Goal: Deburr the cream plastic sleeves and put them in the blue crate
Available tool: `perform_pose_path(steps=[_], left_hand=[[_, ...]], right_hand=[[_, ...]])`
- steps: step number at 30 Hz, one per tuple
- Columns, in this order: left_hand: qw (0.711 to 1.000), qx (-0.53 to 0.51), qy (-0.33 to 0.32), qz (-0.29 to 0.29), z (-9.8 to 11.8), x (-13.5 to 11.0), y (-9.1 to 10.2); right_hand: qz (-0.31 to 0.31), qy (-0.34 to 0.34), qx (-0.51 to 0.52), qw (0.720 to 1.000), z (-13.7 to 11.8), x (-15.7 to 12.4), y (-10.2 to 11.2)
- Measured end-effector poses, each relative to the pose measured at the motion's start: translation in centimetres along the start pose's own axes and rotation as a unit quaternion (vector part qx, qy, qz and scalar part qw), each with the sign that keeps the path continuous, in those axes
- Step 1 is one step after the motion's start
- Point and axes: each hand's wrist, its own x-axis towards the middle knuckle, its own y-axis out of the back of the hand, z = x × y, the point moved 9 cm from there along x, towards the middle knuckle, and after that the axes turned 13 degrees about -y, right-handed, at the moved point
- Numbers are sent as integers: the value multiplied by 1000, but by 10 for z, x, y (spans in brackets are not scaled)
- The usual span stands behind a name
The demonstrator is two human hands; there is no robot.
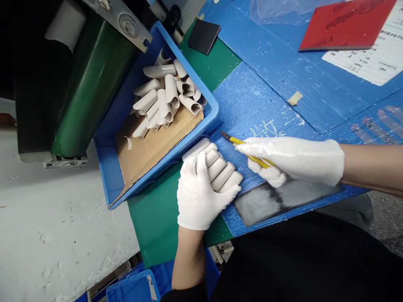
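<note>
Nearest you, your black garment (308, 260) fills the lower right, and your bare left forearm rises out of it to your left hand (197, 193) in its white knit glove. That hand lies palm down and mostly open. Its fingers are together and bent lightly over the near ends of a row of beige pieces (222, 172), and the thumb runs along the closest one, so it presses on them rather than clasping them. The pieces are smooth, matte and rounded like small capsules. They lie side by side, touching, where the green mat (157, 214) meets the ribbed blue corrugated sheet (258, 105), just outside the blue bin (212, 115). Your right hand (296, 161), also gloved, is closed around a thin yellow-handled tool (244, 144), whose dark tip points toward the bin, just above the row. Under that hand's heel sits a flat dark abrasive sheet (283, 199), dusted grey. The bin has a brown cardboard liner (151, 147) and holds a loose heap of curved shells (166, 98) of the same beige, hollow on one side. Beyond it are a green belt machine (88, 84), a black square pad (204, 35), a tape scrap (295, 98), a red sheet (346, 23) and a printed form (374, 58).
</note>
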Motion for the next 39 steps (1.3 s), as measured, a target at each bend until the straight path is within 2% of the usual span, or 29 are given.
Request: perform_pose_path(steps=[5, 9, 11, 12, 13, 15, 16, 17, 18, 19, 21, 23, 26, 28, 35, 37, 39], left_hand=[[999, 30, -17, 28, 1, -7, 2], [991, 100, -42, 83, 9, -15, 17], [989, 103, -66, 78, 17, -15, 19], [990, 101, -77, 69, 22, -15, 19], [990, 100, -83, 58, 25, -13, 18], [990, 106, -79, 39, 28, -10, 15], [991, 109, -76, 30, 28, -8, 14], [991, 112, -74, 25, 27, -6, 13], [991, 113, -74, 22, 25, -5, 12], [990, 112, -78, 22, 23, -5, 11], [989, 113, -90, 35, 16, -7, 12], [985, 121, -102, 74, 5, -11, 20], [974, 155, -87, 143, -19, -15, 45], [969, 176, -61, 160, -37, -8, 65], [969, 186, 1, 162, -80, 55, 137], [976, 159, 43, 139, -98, 77, 145], [986, 96, 113, 81, -122, 98, 139]], right_hand=[[61, 77, -76, 992, -9, -14, 20], [88, 149, -57, 983, -21, -25, 39], [137, 205, -95, 964, -37, -31, 55], [194, 231, -148, 942, -49, -35, 65], [270, 250, -218, 904, -62, -39, 75], [437, 252, -360, 785, -89, -48, 92], [498, 236, -410, 727, -101, -50, 97], [540, 218, -442, 682, -110, -49, 101], [564, 201, -461, 655, -118, -45, 105], [575, 186, -471, 643, -123, -41, 107], [573, 165, -477, 646, -127, -29, 111], [563, 157, -479, 655, -124, -20, 113], [553, 164, -484, 658, -114, -15, 110], [561, 172, -482, 650, -106, -16, 106], [604, 193, -488, 601, -86, -16, 82], [606, 192, -494, 593, -81, -15, 77], [607, 192, -498, 589, -77, -16, 73]])
